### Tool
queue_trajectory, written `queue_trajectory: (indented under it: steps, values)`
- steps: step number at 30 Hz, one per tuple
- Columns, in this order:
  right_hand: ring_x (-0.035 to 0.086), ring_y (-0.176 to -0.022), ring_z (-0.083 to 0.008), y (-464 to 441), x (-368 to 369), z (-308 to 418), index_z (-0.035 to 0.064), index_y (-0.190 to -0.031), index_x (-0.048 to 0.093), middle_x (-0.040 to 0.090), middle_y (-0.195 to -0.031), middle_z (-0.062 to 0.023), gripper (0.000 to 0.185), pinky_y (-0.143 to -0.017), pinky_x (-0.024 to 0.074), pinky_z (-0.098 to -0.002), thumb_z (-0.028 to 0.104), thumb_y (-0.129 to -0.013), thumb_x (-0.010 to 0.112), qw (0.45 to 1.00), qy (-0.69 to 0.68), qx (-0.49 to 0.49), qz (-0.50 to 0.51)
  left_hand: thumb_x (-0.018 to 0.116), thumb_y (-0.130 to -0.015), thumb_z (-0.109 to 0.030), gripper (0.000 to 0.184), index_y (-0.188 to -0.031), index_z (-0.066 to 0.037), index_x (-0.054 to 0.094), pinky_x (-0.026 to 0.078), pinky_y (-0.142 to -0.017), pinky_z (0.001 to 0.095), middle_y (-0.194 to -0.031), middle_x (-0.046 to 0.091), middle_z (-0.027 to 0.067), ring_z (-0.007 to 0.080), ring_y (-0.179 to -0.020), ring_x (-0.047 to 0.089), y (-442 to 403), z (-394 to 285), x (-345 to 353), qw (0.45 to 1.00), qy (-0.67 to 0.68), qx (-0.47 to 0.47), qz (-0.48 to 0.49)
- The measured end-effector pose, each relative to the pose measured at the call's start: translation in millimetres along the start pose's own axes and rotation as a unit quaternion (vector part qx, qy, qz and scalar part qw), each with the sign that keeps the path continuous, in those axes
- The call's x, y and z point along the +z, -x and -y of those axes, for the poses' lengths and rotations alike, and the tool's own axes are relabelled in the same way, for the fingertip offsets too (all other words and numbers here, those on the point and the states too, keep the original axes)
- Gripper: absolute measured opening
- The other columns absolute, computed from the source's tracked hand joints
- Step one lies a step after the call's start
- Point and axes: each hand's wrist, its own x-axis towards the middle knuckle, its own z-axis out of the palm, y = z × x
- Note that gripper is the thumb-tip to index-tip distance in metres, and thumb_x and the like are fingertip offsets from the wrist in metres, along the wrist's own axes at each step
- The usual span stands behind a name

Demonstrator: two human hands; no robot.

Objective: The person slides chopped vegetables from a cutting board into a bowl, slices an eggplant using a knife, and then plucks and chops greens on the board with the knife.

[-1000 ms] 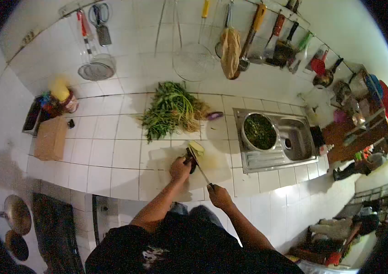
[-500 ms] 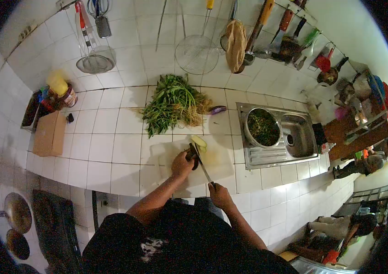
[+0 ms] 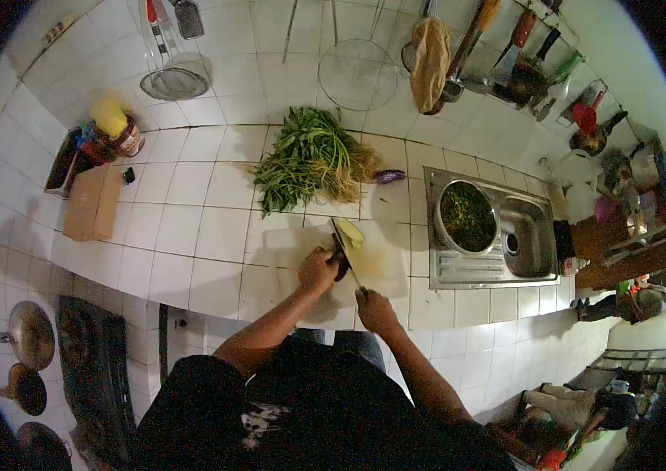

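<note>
On a pale cutting board (image 3: 278,243), my left hand (image 3: 319,268) is closed round a dark eggplant (image 3: 341,268), holding it against the board. My right hand (image 3: 377,312) grips the handle of a knife (image 3: 350,267), whose blade slants away across the board right beside the eggplant. Pale cut slices (image 3: 351,232) lie just right of the blade's far end. Behind the board is a heap of leafy greens with roots (image 3: 309,161). A purple eggplant (image 3: 389,177) rests to the right of that heap.
To the right, a metal bowl of chopped greens (image 3: 466,216) stands on the steel sink (image 3: 533,235). A cardboard box (image 3: 90,206) and a jar (image 3: 129,140) are at the left. Strainers (image 3: 176,81) and other utensils hang on the wall. Other people (image 3: 584,408) are at the lower right.
The view has shifted, so the counter sits slightly higher and further right. The knife blade stands a little steeper against the eggplant. Both hands keep their holds.
</note>
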Motion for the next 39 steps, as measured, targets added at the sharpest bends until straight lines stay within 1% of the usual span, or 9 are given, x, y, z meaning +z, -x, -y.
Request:
queue_trajectory:
  steps: [1, 3, 4, 7, 8, 13, 15, 23, 39]
  values:
    - [0.057, -0.09, -0.0503, -9.2, -4.3, 5.3, -0.0044, -0.095, 0.058, 0.061, -0.092, -0.0312, 0.044, -0.079, 0.0448, -0.056, 0.034, -0.099, 0.036, 1.0, -0.002, 0.005, 0.0, 0.066, -0.079, -0.029, 0.028, -0.095, -0.006, 0.068, 0.05, -0.077, 0.0442, -0.093, 0.064, 0.0154, 0.0357, -0.088, 0.062, -2.0, 5.8, 4.9, 0.999, 0.008, 0.018, -0.027]
    - [0.062, -0.077, -0.0398, -20.7, -11.6, 18.0, -0.0011, -0.106, 0.055, 0.062, -0.09, -0.0216, 0.025, -0.066, 0.0519, -0.0498, 0.012, -0.087, 0.045, 0.996, 0.062, 0.038, 0.053, 0.066, -0.08, -0.031, 0.028, -0.094, -0.006, 0.068, 0.05, -0.077, 0.0439, -0.092, 0.064, 0.0154, 0.0355, -0.087, 0.062, 0.1, 7.8, 6.4, 0.998, 0.014, 0.04, -0.049]
    - [0.056, -0.088, -0.0512, -13.4, -15.6, 24.6, -0.0046, -0.091, 0.058, 0.061, -0.086, -0.0309, 0.045, -0.076, 0.0454, -0.0551, 0.034, -0.1, 0.035, 0.999, -0.015, 0.047, 0.005, 0.065, -0.082, -0.032, 0.029, -0.096, -0.007, 0.069, 0.05, -0.076, 0.0441, -0.091, 0.063, 0.0152, 0.0354, -0.088, 0.062, 0.3, 4.2, 2.2, 0.999, 0.011, 0.021, -0.036]
    - [0.056, -0.089, -0.051, 4.2, 6.3, -4.3, -0.0045, -0.092, 0.058, 0.061, -0.089, -0.0313, 0.045, -0.076, 0.0456, -0.0554, 0.034, -0.1, 0.035, 1.0, -0.023, 0.002, -0.003, 0.065, -0.084, -0.034, 0.03, -0.101, -0.01, 0.07, 0.049, -0.076, 0.0445, -0.09, 0.063, 0.015, 0.0351, -0.088, 0.062, 4.4, 2.0, 8.5, 0.999, 0.029, 0.004, -0.039]
    - [0.056, -0.088, -0.0513, 7.6, 17.9, -14.2, -0.0038, -0.091, 0.057, 0.061, -0.087, -0.0307, 0.043, -0.075, 0.0455, -0.0557, 0.033, -0.1, 0.036, 0.996, -0.025, 0.085, 0.026, 0.065, -0.084, -0.034, 0.031, -0.104, -0.011, 0.07, 0.049, -0.076, 0.0447, -0.09, 0.063, 0.0149, 0.0348, -0.088, 0.062, 1.8, 3.5, 10.5, 0.998, 0.045, 0.014, -0.051]
    - [0.056, -0.087, -0.0508, 8.3, 36.6, -31.9, -0.0037, -0.094, 0.057, 0.061, -0.086, -0.0303, 0.041, -0.075, 0.0454, -0.0557, 0.032, -0.099, 0.037, 0.996, -0.037, 0.085, 0.011, 0.065, -0.084, -0.036, 0.033, -0.106, -0.012, 0.071, 0.05, -0.078, 0.0431, -0.096, 0.064, 0.0135, 0.0336, -0.089, 0.062, 5.1, -4.0, 5.4, 0.998, 0.029, 0.012, -0.045]
    - [0.057, -0.086, -0.0504, -5.2, 38.2, -37.0, -0.0043, -0.093, 0.057, 0.061, -0.086, -0.0308, 0.042, -0.074, 0.0455, -0.0554, 0.033, -0.099, 0.037, 0.999, -0.008, -0.024, -0.032, 0.065, -0.085, -0.036, 0.033, -0.105, -0.011, 0.071, 0.05, -0.077, 0.0422, -0.095, 0.064, 0.0131, 0.0328, -0.09, 0.063, 4.6, -4.9, 3.8, 0.998, 0.05, 0.021, -0.044]
    - [0.057, -0.088, -0.0507, 39.9, -14.2, 14.0, -0.0027, -0.093, 0.058, 0.061, -0.088, -0.0309, 0.048, -0.075, 0.0461, -0.0552, 0.039, -0.099, 0.037, 0.989, -0.004, 0.146, 0.013, 0.064, -0.085, -0.041, 0.036, -0.11, -0.015, 0.07, 0.05, -0.076, 0.0406, -0.091, 0.065, 0.0117, 0.0312, -0.086, 0.064, 2.0, -12.5, -6.5, 0.999, 0.029, -0.018, -0.013]
    - [0.06, -0.082, -0.0498, 2.4, -1.8, 14.6, -0.002, -0.088, 0.059, 0.062, -0.08, -0.0304, 0.048, -0.073, 0.0478, -0.0561, 0.042, -0.096, 0.042, 0.996, 0.005, 0.076, -0.052, 0.064, -0.085, -0.043, 0.038, -0.109, -0.014, 0.07, 0.05, -0.08, 0.042, -0.098, 0.066, 0.015, 0.033, -0.09, 0.063, 6.6, -11.5, -6.2, 1.0, 0.015, -0.015, -0.015]
